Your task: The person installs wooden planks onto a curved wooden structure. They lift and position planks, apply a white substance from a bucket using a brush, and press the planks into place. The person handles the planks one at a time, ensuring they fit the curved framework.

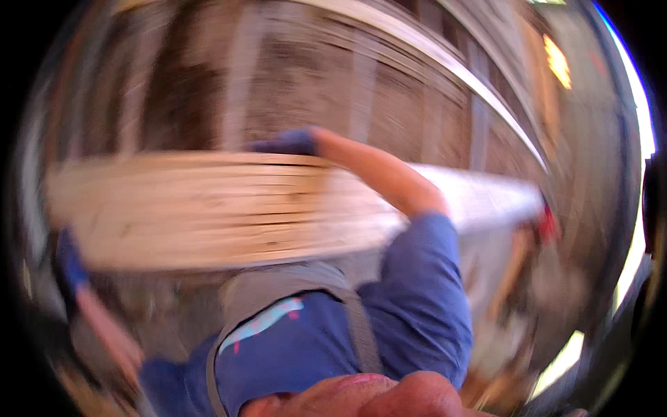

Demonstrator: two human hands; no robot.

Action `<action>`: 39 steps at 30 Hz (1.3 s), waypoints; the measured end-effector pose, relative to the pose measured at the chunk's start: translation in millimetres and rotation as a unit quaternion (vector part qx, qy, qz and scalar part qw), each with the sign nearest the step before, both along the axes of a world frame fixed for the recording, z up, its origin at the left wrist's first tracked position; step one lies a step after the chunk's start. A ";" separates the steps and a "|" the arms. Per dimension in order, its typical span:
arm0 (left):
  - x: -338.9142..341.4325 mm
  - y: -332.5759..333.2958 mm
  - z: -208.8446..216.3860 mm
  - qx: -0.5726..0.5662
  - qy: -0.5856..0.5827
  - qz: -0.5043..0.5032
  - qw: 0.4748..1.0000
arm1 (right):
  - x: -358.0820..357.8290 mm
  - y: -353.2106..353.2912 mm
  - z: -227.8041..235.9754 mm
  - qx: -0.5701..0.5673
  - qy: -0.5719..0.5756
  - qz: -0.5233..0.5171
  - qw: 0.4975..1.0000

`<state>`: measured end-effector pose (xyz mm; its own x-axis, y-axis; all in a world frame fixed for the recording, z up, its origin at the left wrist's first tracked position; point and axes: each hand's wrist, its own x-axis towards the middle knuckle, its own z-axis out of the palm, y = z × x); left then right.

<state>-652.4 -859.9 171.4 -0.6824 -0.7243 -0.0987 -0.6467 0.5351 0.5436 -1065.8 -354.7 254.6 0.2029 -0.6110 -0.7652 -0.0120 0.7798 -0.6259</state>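
Observation:
The whole view is smeared by motion. A long pale wooden board [208,208] lies crosswise in front of my chest, spanning most of the picture. My right hand [285,142], in a dark blue glove, curls over the board's far edge, with the bare forearm reaching across the top. My left hand [69,264], also in a blue glove, grips the board's left end from below. My blue shirt and a grey strap show under the board.
Blurred grey-brown ground lies beyond the board. Pale rails or beams [445,62] arc across the upper right. A small red thing [549,226] shows near the board's right end. Bright light comes in along the right rim.

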 end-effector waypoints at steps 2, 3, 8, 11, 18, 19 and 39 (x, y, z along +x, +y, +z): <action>-4.1 27.8 59.6 -0.034 -0.005 0.008 0.999 | 13.6 6.2 -16.7 -0.051 -0.043 -0.078 0.995; -4.3 40.6 83.9 -0.045 -0.003 0.022 0.999 | 15.9 7.0 -24.6 -0.078 -0.069 -0.103 0.989; -5.6 74.0 89.1 -0.002 0.122 0.092 0.988 | -4.3 23.7 -35.8 -0.405 0.111 0.176 0.891; -4.3 101.1 86.4 -0.032 0.147 0.096 0.984 | -8.4 28.9 -18.9 -0.220 0.157 0.169 0.948; -11.7 66.5 125.4 -0.030 -0.012 0.002 0.999 | -20.5 70.6 -10.5 -0.018 0.216 0.096 0.971; -10.5 51.5 107.8 -0.085 0.096 0.031 0.991 | -21.8 70.2 -10.5 -0.011 0.215 0.094 0.972; -64.4 0.9 44.9 0.067 0.166 -0.112 0.978 | 1.9 84.0 9.8 0.069 0.376 -0.119 0.916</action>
